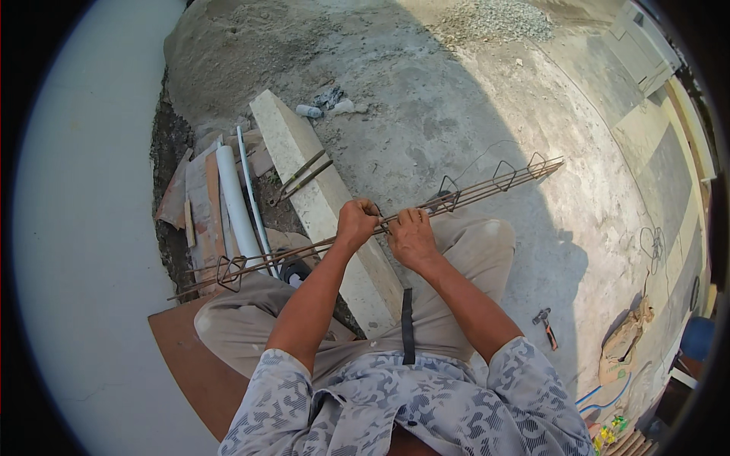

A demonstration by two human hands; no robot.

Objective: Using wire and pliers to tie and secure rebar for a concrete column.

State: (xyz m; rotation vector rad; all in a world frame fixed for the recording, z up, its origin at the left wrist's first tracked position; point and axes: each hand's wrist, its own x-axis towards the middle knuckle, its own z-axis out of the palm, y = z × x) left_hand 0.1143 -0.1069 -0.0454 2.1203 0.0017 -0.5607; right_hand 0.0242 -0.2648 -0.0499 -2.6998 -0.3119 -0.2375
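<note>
Across my thighs lies a long, narrow rebar cage (487,187) of thin steel rods, slanting from lower left to upper right. Bent square stirrups (230,273) stand along it, some toward each end. Near its middle my left hand (357,225) is closed at the rods, fingertips curled over them. Just right of it, my right hand (413,239) is closed round the rods, its fingers lying over the top. Something small and dark shows between the hands; I cannot make out what. Pincers (293,186) with two long handles rest on the concrete beam (293,137) beyond my left hand.
A hammer (546,328) lies on the ground to the right, with a torn paper sack (625,346) past it. White pipes (237,201) and boards lie left of the beam. A white wall (99,228) bounds the left; a sand heap (228,53) rises ahead.
</note>
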